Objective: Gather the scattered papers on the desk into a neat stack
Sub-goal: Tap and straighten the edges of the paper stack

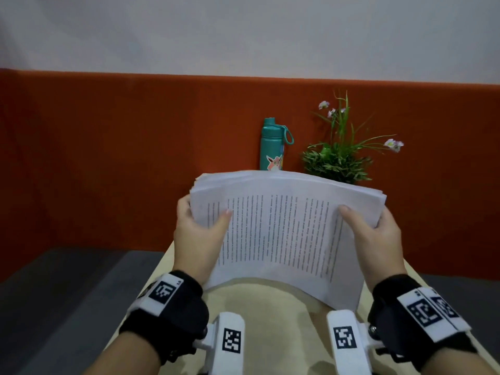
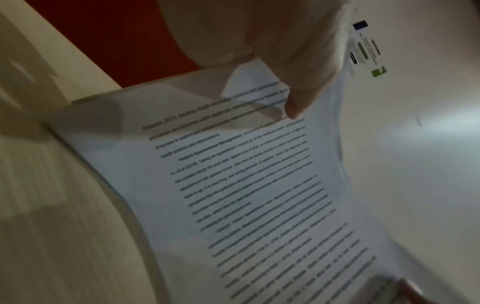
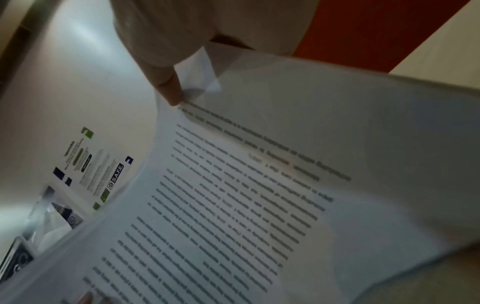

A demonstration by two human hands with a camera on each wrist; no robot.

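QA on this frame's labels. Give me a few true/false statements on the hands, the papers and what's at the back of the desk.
1. Both hands hold the paper stack. True: the left hand grips its left edge, the right hand its right edge.
2. The stack lies flat on the desk. False: it is lifted and bowed between the hands.
3. The top sheet is blank. False: it carries lines of printed text.
4. A teal bottle stands behind the stack. True.
5. The potted plant is left of the bottle. False: it stands to the bottle's right.
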